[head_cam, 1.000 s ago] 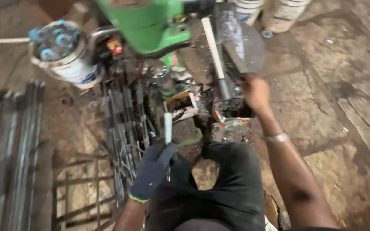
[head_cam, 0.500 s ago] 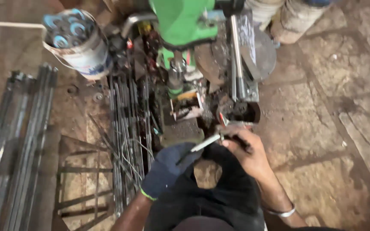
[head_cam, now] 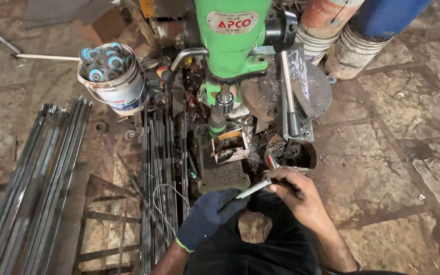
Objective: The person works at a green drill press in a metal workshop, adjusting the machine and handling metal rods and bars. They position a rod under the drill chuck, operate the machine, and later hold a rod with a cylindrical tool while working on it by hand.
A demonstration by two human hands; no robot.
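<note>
My left hand, in a dark blue glove, grips the lower end of a short grey metal rod. My bare right hand pinches the rod's upper end, so both hands hold it over my dark trousers. Just ahead stands a green bench drill with its chuck above a dirty metal base plate. A small open cardboard box lies on that base.
A white bucket of blue-centred discs stands at the upper left. Long steel bars lie on the left, thinner rods beside the drill. A dark round tin is near my right hand. Several buckets stand at the upper right.
My right hand came back from the drill's lever to the rod in my left hand. The rod tilted from upright to slanting between both hands. The view shifted slightly.
</note>
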